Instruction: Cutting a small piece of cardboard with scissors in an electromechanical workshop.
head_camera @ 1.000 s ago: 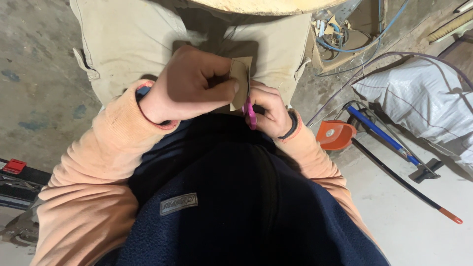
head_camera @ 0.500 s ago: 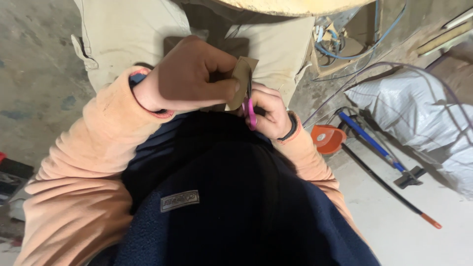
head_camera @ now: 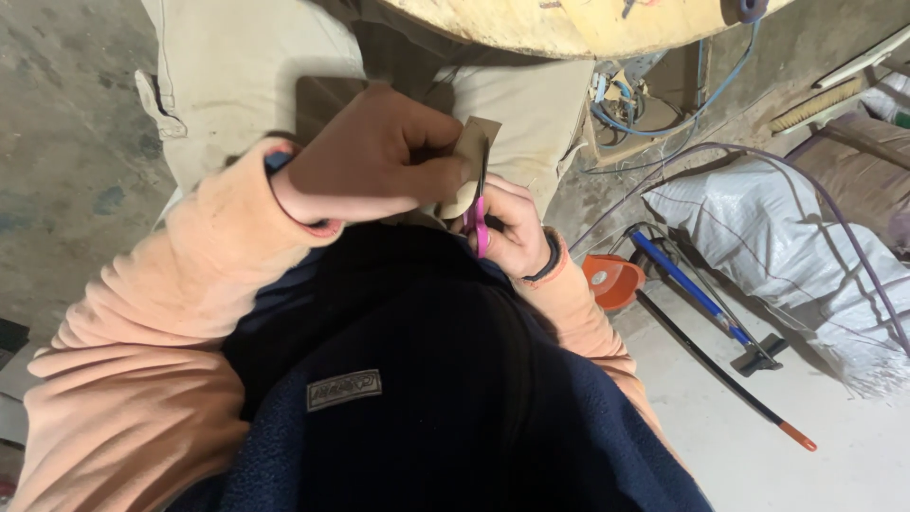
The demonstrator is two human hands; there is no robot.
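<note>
Here the left hand pinches the card while the right hand grips pink scissors; close fingers could get snipped.

Counts of what lies in view, by kind

Two hands: the left hand and the right hand; one small tan piece of card between them; one pair of pink-handled scissors; one dark wristband on the right wrist; two peach sleeves; one dark blue fleece vest with one sewn patch; one orange bowl-shaped thing on the floor; one blue-handled tool; one long black rod with an orange tip; one white woven sack; one purple cable looping over it; one tangle of blue wires, too knotted to count singly.
</note>
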